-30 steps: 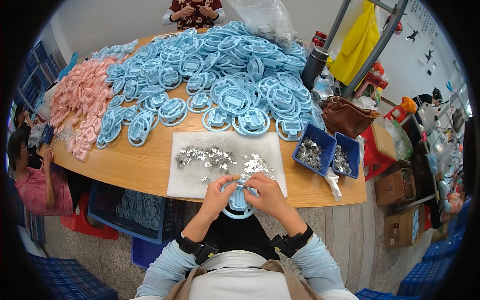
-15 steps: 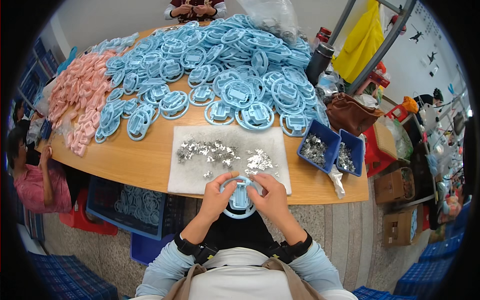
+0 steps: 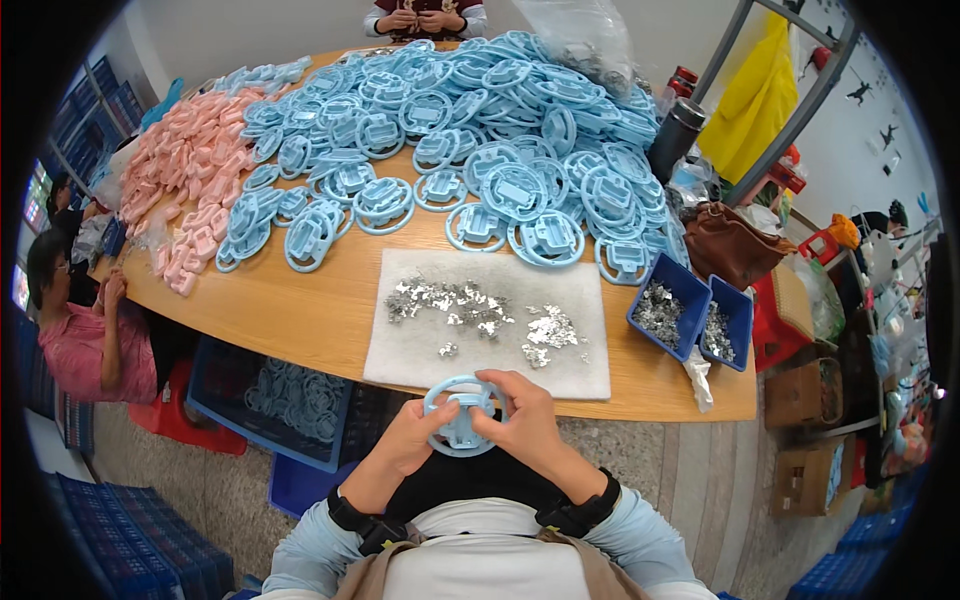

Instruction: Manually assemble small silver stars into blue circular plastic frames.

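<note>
Both hands hold a light-blue plastic ring-shaped part [image 3: 462, 432] just off the table's front edge, above my lap. My left hand [image 3: 402, 440] grips its left side, the thumb on the middle housing. My right hand [image 3: 527, 415] has its fingers round the right rim and its thumb pressed on the housing. Whether a small metal piece sits under the thumbs cannot be made out. Beyond the hands lies a white pad [image 3: 412, 352] with a wide scatter of small silver metal pieces [image 3: 462, 302] and a smaller heap of shiny metal pieces [image 3: 552, 328].
A large pile of blue ring parts [image 3: 515, 190] covers the table's far side, with pink plastic parts [image 3: 190, 150] at left. Two blue bins [image 3: 690, 345] of metal pieces stand right of the pad. A blue crate [image 3: 330, 455] sits below left. Two other people are at the table.
The ring part has tilted and moved slightly left and up. My right thumb has come onto its middle, and the right fingers now wrap its rim. The whole view has shifted.
</note>
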`<action>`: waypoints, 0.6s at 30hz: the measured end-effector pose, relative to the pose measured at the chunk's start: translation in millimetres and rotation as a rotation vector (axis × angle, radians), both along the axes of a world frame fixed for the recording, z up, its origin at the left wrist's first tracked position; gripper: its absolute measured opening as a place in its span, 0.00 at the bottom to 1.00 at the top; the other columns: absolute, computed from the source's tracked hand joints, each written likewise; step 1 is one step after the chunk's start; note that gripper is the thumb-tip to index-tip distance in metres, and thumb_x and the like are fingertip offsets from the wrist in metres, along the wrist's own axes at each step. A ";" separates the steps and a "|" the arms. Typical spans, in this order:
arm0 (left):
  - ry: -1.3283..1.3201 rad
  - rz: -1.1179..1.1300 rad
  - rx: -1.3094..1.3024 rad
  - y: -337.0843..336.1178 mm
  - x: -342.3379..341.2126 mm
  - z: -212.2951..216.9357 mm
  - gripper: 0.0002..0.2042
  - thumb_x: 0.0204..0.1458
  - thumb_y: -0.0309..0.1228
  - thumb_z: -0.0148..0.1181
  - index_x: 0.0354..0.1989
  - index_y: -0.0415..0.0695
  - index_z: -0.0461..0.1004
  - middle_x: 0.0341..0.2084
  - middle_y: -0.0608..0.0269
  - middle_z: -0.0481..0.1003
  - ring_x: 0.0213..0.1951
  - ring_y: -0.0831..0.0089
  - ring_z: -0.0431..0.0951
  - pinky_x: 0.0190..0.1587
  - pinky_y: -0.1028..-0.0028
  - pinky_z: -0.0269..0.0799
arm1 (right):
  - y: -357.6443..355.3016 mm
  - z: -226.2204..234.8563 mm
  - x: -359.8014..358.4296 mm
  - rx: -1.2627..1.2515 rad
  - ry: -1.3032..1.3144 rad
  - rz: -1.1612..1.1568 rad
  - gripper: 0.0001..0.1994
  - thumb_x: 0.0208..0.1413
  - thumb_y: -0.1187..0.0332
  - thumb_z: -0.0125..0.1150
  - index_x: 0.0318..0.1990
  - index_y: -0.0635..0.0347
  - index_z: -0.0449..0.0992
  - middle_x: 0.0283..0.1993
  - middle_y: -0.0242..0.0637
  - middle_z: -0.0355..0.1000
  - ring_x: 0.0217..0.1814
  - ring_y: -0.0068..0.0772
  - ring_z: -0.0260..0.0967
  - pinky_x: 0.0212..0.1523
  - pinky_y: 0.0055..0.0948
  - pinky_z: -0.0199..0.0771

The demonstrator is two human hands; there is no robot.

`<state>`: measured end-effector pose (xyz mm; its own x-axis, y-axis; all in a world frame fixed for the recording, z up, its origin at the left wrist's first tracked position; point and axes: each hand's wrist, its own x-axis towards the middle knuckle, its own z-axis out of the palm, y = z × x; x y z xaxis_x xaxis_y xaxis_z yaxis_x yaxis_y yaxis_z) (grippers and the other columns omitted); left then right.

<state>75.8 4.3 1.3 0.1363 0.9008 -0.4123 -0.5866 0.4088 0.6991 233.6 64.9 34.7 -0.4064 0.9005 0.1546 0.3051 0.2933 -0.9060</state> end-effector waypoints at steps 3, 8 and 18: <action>0.049 0.087 0.004 -11.2 -13.4 -2.8 0.13 0.48 0.32 0.56 0.38 0.37 0.71 0.31 0.64 0.73 0.33 0.80 0.72 0.35 0.79 0.68 | -6.5 -3.5 -19.1 -0.004 -0.035 0.085 0.18 0.36 0.68 0.61 0.38 0.62 0.72 0.30 0.41 0.69 0.29 0.33 0.68 0.29 0.26 0.68; 0.183 0.318 -0.019 -38.7 -42.1 -11.3 0.10 0.45 0.29 0.56 0.35 0.37 0.72 0.28 0.62 0.74 0.30 0.77 0.73 0.33 0.77 0.69 | 8.7 -10.2 -32.7 -0.005 -0.027 0.324 0.14 0.40 0.67 0.59 0.37 0.63 0.72 0.31 0.43 0.69 0.29 0.38 0.68 0.29 0.28 0.68; 1.110 1.052 -0.041 -78.5 -223.7 -78.2 0.19 0.48 0.33 0.56 0.45 0.34 0.65 0.39 0.59 0.71 0.45 0.74 0.67 0.46 0.76 0.61 | 42.6 -26.4 -34.7 0.394 -0.366 0.241 0.09 0.42 0.72 0.54 0.34 0.57 0.70 0.31 0.38 0.63 0.24 0.43 0.66 0.25 0.37 0.68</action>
<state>-147.9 -74.2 -77.0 -0.9216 0.3746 0.1015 0.1815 0.1846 0.9659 198.8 107.5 8.3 -0.6827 0.6788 0.2705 0.4598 0.6868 -0.5630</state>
